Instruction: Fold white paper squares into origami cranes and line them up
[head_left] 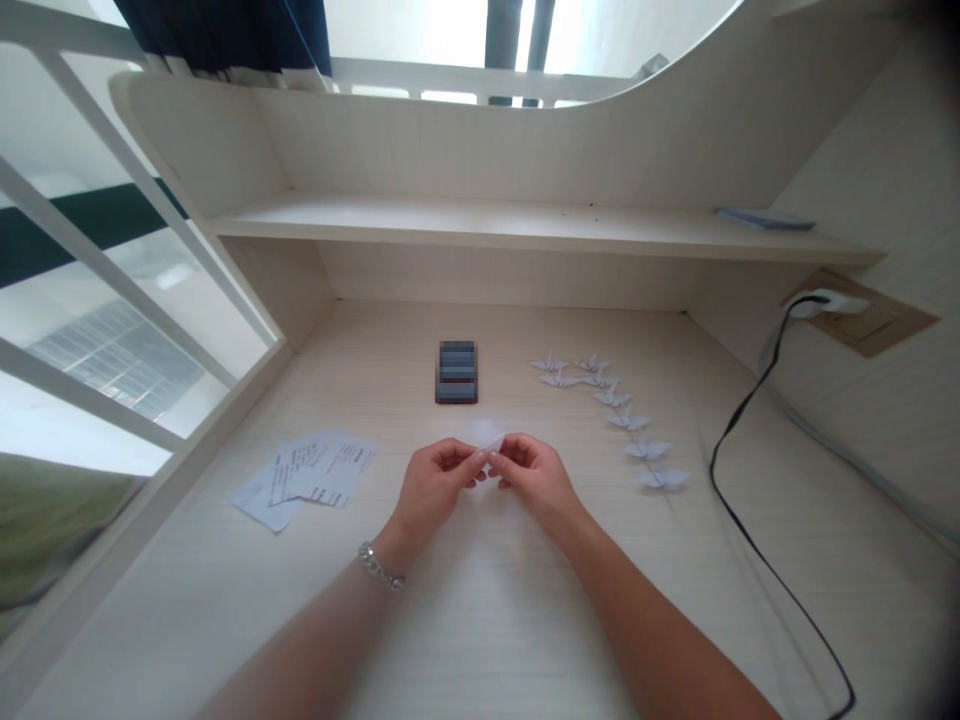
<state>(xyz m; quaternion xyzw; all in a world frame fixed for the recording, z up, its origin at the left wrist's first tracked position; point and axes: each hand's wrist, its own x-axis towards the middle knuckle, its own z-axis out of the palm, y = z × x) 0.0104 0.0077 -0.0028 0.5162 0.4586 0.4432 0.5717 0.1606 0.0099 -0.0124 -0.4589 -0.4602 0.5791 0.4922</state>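
Fingers point(471, 464) of the left hand point(442, 482) and right hand point(538, 477), close together over the bench point(480, 620) with printed papers point(322, 465) at left, a dark rectangular object point(457, 373) beyond and paper cranes point(628, 421) at right, pinch one small white paper point(493, 443).

Living quarters, study corner

Reads as home or dormitory; unclear which. Fitted with pale wood-grain desk point(480, 600), built-in shelf point(480, 222) and wall socket point(892, 325); lit by window point(420, 30) beside dark blue curtain point(225, 35); bounded at left by white rails point(112, 271).

Left hand point(439, 483) and right hand point(538, 478) pinch white paper point(493, 443) above a pale desk point(487, 620).
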